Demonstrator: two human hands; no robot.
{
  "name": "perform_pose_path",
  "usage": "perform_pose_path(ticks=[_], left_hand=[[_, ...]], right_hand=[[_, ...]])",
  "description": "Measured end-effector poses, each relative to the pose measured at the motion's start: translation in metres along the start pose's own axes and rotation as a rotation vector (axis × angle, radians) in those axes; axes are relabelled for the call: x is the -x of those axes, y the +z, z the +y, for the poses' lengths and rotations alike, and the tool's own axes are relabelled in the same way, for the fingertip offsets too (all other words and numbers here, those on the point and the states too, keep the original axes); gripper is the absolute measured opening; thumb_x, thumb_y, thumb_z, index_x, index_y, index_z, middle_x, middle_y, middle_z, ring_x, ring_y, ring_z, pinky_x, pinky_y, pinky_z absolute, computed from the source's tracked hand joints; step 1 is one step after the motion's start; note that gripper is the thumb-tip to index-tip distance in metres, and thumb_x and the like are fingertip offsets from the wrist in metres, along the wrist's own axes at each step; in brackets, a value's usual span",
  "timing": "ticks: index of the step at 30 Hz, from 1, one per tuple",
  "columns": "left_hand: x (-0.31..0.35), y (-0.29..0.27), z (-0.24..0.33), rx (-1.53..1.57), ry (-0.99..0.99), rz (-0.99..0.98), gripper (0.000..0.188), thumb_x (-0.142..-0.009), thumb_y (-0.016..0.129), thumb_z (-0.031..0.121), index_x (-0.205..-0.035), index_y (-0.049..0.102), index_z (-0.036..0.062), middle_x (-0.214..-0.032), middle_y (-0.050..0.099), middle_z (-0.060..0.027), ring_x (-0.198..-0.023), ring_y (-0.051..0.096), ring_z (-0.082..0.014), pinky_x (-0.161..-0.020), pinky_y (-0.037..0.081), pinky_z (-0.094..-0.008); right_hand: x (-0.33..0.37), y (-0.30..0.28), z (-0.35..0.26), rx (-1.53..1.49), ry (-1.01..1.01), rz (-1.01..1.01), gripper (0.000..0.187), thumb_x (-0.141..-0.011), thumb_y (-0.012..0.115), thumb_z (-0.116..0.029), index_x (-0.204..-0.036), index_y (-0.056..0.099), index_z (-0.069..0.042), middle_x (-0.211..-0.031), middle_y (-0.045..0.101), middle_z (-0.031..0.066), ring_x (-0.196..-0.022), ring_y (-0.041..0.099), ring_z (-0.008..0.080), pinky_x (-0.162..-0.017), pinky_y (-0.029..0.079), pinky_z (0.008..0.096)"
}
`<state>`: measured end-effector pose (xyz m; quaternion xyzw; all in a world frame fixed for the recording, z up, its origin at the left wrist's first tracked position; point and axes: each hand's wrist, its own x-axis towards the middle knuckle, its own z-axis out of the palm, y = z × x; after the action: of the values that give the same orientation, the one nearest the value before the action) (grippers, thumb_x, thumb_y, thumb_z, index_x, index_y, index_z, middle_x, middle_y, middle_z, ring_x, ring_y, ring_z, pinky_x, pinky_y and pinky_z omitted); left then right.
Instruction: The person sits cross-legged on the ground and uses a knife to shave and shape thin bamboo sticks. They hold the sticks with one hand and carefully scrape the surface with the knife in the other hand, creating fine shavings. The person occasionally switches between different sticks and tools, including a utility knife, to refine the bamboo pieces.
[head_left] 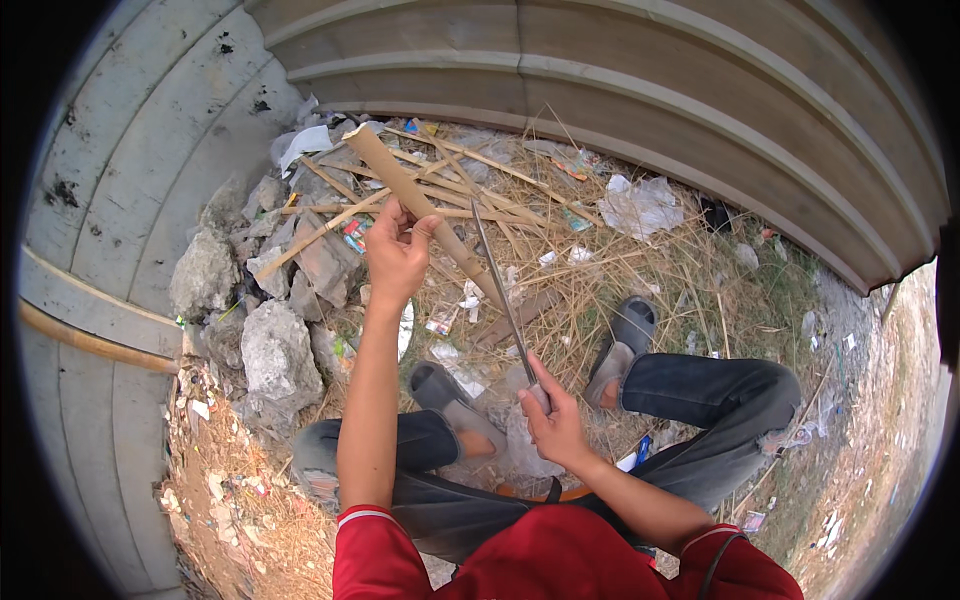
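My left hand grips a flat, tan split-bamboo strip near its middle. The strip slants from the upper left down toward the centre. A long, narrow-bladed knife is held by its handle in my right hand, with the blade pointing up and away from me. The blade crosses close to the strip's lower end; whether the two touch I cannot tell. Several thin bamboo sticks lie crossed on the ground beyond my hands.
Broken concrete lumps are piled at the left, beside a grey panel wall. A brown corrugated metal sheet curves across the back. Dry grass and litter, including crumpled white plastic, cover the ground. My sandalled feet stand below the sticks.
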<state>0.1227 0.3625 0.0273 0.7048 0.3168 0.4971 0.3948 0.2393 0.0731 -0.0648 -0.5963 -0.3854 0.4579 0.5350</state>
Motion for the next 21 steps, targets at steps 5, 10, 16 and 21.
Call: perform_pose_path(ticks=[5,10,16,21], left_hand=[[-0.001,-0.004,-0.002,0.056,-0.009,-0.014,0.025,-0.094,0.069,0.005,-0.117,0.060,-0.0025,-0.091,0.071,-0.0058,-0.082,0.066,-0.0102,-0.069,0.054,-0.0242],[0.003,0.008,0.000,0.023,0.022,-0.037,0.027,-0.094,0.070,0.007,-0.116,0.060,-0.0032,-0.090,0.071,-0.0055,-0.080,0.066,-0.0094,-0.068,0.054,-0.0241],[0.000,0.006,0.004,-0.040,0.011,-0.006,0.023,-0.094,0.070,0.007,-0.113,0.061,-0.0025,-0.090,0.072,-0.0059,-0.079,0.066,-0.0091,-0.068,0.054,-0.0237],[0.003,-0.010,-0.006,-0.004,-0.014,0.085,0.017,-0.095,0.070,0.007,-0.107,0.062,-0.0012,-0.089,0.072,-0.0066,-0.079,0.066,-0.0087,-0.067,0.054,-0.0228]], right_hand=[[-0.001,-0.025,0.048,-0.303,0.688,0.121,0.062,-0.100,0.060,-0.009,-0.157,0.036,-0.015,-0.071,0.052,-0.0014,-0.047,0.045,0.0044,-0.041,0.040,0.0236],[0.007,-0.001,-0.029,-0.356,0.262,-0.006,0.060,-0.100,0.058,-0.005,-0.156,0.038,-0.011,-0.071,0.052,-0.0011,-0.051,0.045,0.0042,-0.048,0.042,0.0220],[0.005,0.004,0.006,-0.175,0.158,0.015,0.059,-0.100,0.058,-0.007,-0.155,0.039,-0.014,-0.074,0.053,0.0010,-0.049,0.046,0.0069,-0.045,0.044,0.0254],[0.029,-0.023,0.077,-0.199,0.689,0.147,0.058,-0.100,0.057,-0.015,-0.155,0.040,-0.020,-0.072,0.052,0.0026,-0.044,0.043,0.0087,-0.038,0.042,0.0296]])
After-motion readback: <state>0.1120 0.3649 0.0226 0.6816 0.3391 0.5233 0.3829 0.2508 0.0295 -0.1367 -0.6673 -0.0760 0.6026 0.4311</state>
